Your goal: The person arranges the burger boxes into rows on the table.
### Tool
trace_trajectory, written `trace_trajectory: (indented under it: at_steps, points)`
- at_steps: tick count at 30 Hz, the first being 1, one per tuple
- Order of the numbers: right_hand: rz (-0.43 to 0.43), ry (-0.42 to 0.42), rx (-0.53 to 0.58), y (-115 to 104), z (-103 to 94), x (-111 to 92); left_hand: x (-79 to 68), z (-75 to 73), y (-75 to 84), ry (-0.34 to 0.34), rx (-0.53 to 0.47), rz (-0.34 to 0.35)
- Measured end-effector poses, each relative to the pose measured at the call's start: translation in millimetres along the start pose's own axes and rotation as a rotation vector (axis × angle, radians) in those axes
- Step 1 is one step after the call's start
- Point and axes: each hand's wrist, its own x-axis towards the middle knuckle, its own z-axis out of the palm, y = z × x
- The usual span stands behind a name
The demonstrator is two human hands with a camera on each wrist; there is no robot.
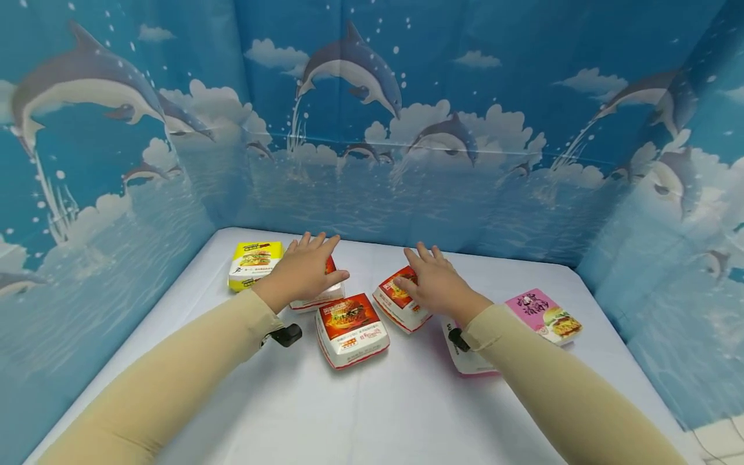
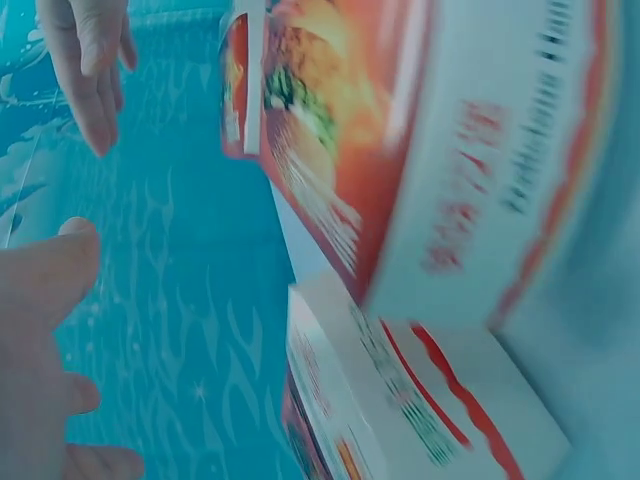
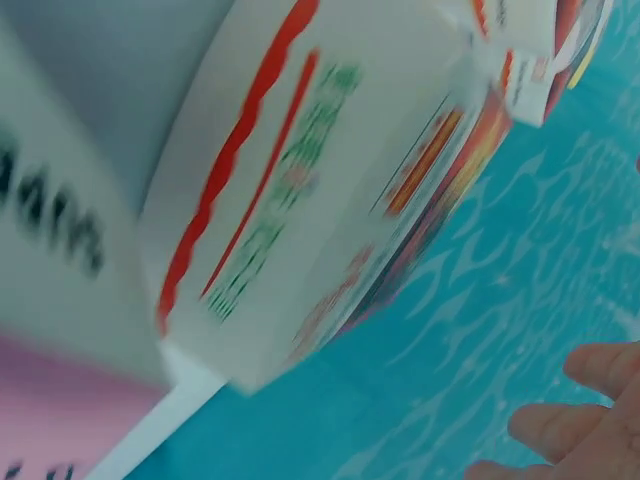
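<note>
In the head view my left hand (image 1: pixel 302 270), fingers spread, is over a red-and-white burger box (image 1: pixel 318 301) and partly hides it. My right hand (image 1: pixel 440 285) has its fingers spread too, overlapping the edge of another red-and-white burger box (image 1: pixel 401 309). A third burger box (image 1: pixel 352 330) of that kind sits between and nearer to me. The left wrist view shows the left hand (image 2: pixel 40 340) apart from a burger box (image 2: pixel 340 120) close to the camera. Fingertips of the right hand (image 3: pixel 590 420) show beside a burger box (image 3: pixel 280 190) in the right wrist view.
A yellow-and-white burger box (image 1: pixel 254 263) is at the back left of the white table (image 1: pixel 279 413). To the right lie a pink burger box (image 1: pixel 540 313) and a white-and-pink box (image 1: pixel 467 358), partly under my right forearm. A dolphin-print curtain (image 1: pixel 372 187) stands around the table.
</note>
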Motion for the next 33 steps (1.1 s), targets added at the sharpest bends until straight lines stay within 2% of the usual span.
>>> trace_trajectory:
  at_steps: [8, 13, 23, 33]
  points:
    - [-0.079, -0.003, 0.076, -19.9, 9.6, -4.3, -24.1, 1.8, -32.2, -0.001, -0.047, -0.028]
    - [-0.125, -0.015, 0.12, -30.4, 16.7, -6.4, -39.5, 4.7, -42.6, -0.004, -0.068, -0.033]
    - [-0.173, -0.05, 0.223, -50.0, 25.1, -13.8, -65.1, 14.4, -44.0, -0.005, -0.12, -0.013]
    - [-0.186, -0.081, 0.232, -56.5, 31.3, -19.3, -85.3, 27.9, -36.4, -0.051, -0.136, 0.015]
